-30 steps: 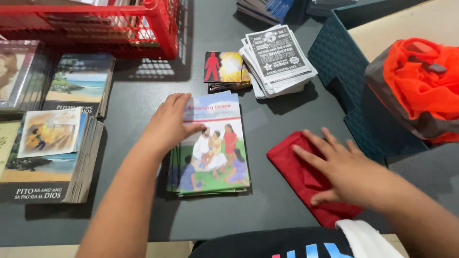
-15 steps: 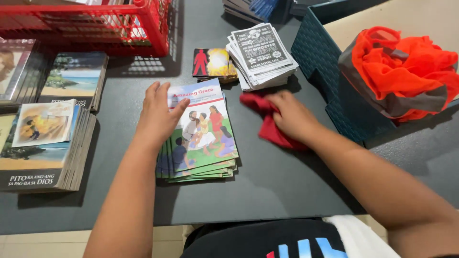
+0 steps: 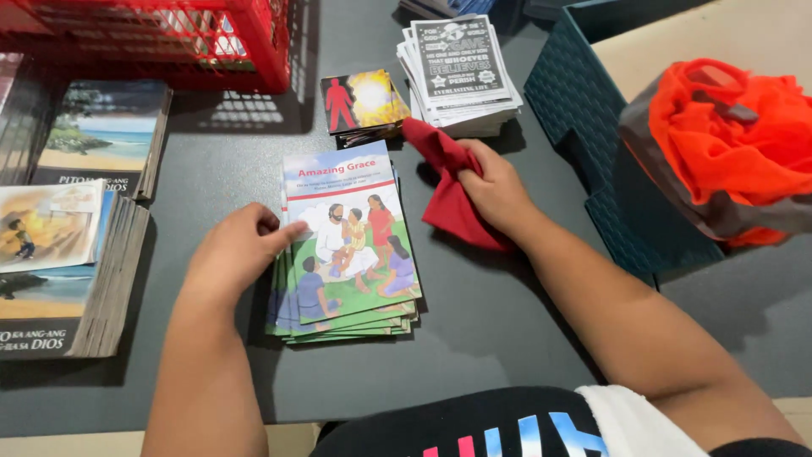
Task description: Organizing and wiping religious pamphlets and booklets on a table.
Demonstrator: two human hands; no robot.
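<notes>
The right hand (image 3: 495,188) is closed on a red cloth (image 3: 447,182), fingers curled over its bunched middle, so the cloth sticks out past the knuckles toward the top of the dark table (image 3: 474,313) and trails back under the palm toward the wrist. The cloth lies on the table just right of a stack of illustrated booklets (image 3: 347,245), its upper tip near a small pile of cards with a red figure (image 3: 362,101).

The left hand (image 3: 233,254) rests at the booklets' left edge (fingers loosely curled, thumb tip touching the top cover), gripping nothing.

Beyond the cloth sits a stack of black-and-white leaflets (image 3: 461,72). A teal basket (image 3: 592,127) holding orange fabric (image 3: 736,144) stands to the right, a red crate (image 3: 169,38) at upper left, and more booklet piles (image 3: 76,254) along the left side.
</notes>
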